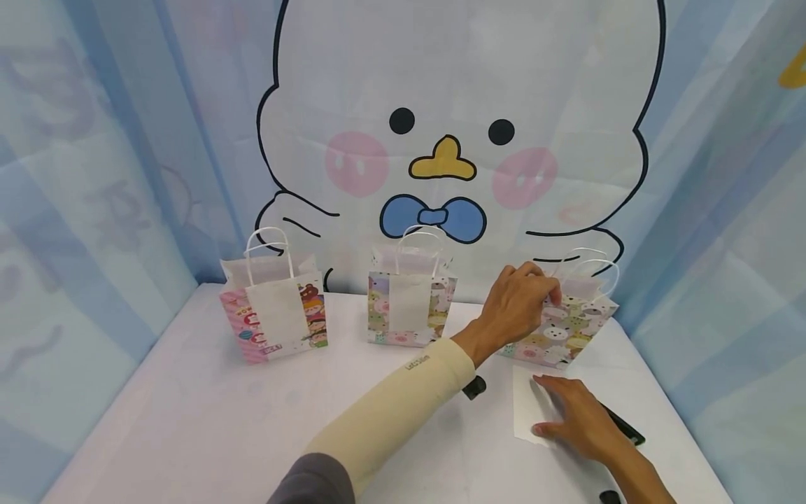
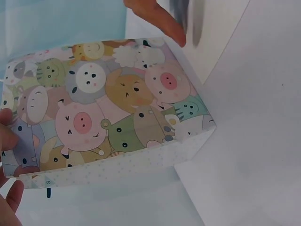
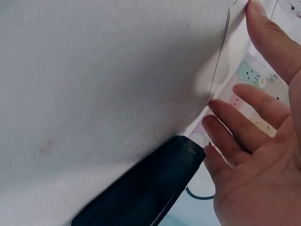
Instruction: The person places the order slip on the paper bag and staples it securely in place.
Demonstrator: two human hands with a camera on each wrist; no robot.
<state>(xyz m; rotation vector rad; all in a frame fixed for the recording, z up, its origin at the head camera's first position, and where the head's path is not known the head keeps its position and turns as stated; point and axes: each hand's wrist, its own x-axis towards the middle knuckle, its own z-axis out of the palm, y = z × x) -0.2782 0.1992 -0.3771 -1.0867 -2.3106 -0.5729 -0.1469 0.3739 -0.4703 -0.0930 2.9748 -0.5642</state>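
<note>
My left hand [image 1: 519, 301] pinches the top edge of the right-hand paper bag [image 1: 554, 332], which is printed with cartoon animals. Its fingers show at the left border of the left wrist view, on the bag's [image 2: 117, 103] upper end. On the table just in front of that bag lies a blank white piece of paper [image 1: 524, 406]. Over it my right hand [image 1: 579, 416] rests with thumb and fingers spread, fingertips at the paper's edge. A long black object [image 3: 141, 188] lies beside the right hand, partly hidden by it in the head view.
A pink printed paper bag [image 1: 236, 322] stands at the back left, and an animal-print bag [image 1: 380, 308] at the back middle; both have white fronts and white handles. Small black objects lie beneath the left forearm [image 1: 475, 387] and at the front [image 1: 609, 497]. Printed curtains [image 1: 88, 210] surround the white table [image 1: 189, 420].
</note>
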